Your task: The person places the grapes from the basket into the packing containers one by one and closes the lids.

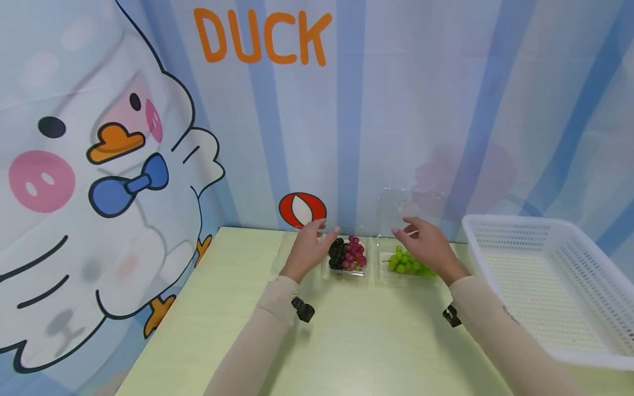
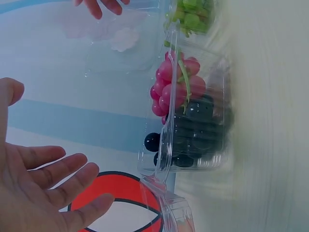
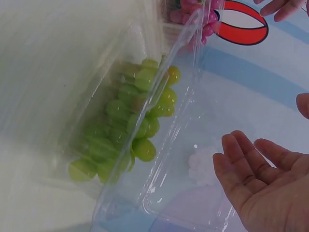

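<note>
My left hand [image 1: 306, 252] is held above the left edge of a clear plastic box [image 2: 219, 164], fingers spread and holding nothing. Inside that box lie a bunch of black grapes [image 2: 195, 128] and a bunch of pink-red grapes [image 2: 166, 87]. Its transparent lid [image 1: 284, 254] appears folded out to the left, partly behind the hand. A second clear box [image 3: 104, 212] holds green grapes [image 3: 116, 125], and its lid [image 1: 411, 206] stands raised at the back. Over this box hovers my right hand [image 1: 430, 248], fingers loosely extended, touching no grapes.
At the right of the pale table [image 1: 356, 335] stands a large white plastic basket [image 1: 510, 223] with slotted sides. Behind the table hangs a blue striped curtain [image 1: 396, 110] with a cartoon duck [image 1: 143, 220] at the left.
</note>
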`<action>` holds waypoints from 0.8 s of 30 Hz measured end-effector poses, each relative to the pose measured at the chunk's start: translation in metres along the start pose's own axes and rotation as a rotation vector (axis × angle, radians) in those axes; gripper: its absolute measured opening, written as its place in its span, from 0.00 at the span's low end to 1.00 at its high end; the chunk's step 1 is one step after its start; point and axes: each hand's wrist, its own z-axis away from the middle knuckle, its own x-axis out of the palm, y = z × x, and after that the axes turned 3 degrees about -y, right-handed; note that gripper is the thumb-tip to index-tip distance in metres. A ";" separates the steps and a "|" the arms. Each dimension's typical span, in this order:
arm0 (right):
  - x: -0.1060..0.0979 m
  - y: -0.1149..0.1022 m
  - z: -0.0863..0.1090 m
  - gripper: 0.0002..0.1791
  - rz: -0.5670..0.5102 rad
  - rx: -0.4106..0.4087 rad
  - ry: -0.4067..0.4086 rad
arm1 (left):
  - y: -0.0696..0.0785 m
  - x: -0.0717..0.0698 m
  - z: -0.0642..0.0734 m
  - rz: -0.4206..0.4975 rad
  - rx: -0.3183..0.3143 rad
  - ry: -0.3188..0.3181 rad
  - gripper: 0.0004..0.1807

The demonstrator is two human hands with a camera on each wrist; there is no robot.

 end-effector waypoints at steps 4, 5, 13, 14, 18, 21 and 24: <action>0.008 -0.002 0.000 0.46 -0.018 -0.007 0.009 | 0.000 0.000 0.002 0.011 -0.013 -0.001 0.41; 0.009 -0.002 0.000 0.46 -0.018 -0.009 0.010 | 0.000 0.000 0.003 0.009 -0.013 -0.001 0.42; 0.017 -0.002 -0.002 0.46 -0.013 -0.007 0.000 | -0.002 0.000 0.007 0.018 -0.048 0.018 0.42; 0.018 -0.001 -0.003 0.46 -0.011 -0.007 -0.002 | -0.003 0.000 0.007 0.021 -0.058 0.022 0.42; 0.021 -0.002 -0.005 0.46 -0.008 -0.009 -0.013 | -0.004 0.001 0.011 0.048 -0.083 0.043 0.42; 0.021 -0.004 -0.005 0.45 -0.015 -0.009 -0.020 | -0.006 0.001 0.014 0.061 -0.087 0.064 0.42; 0.023 -0.006 -0.007 0.45 -0.015 -0.010 -0.025 | -0.008 0.001 0.016 0.069 -0.092 0.082 0.41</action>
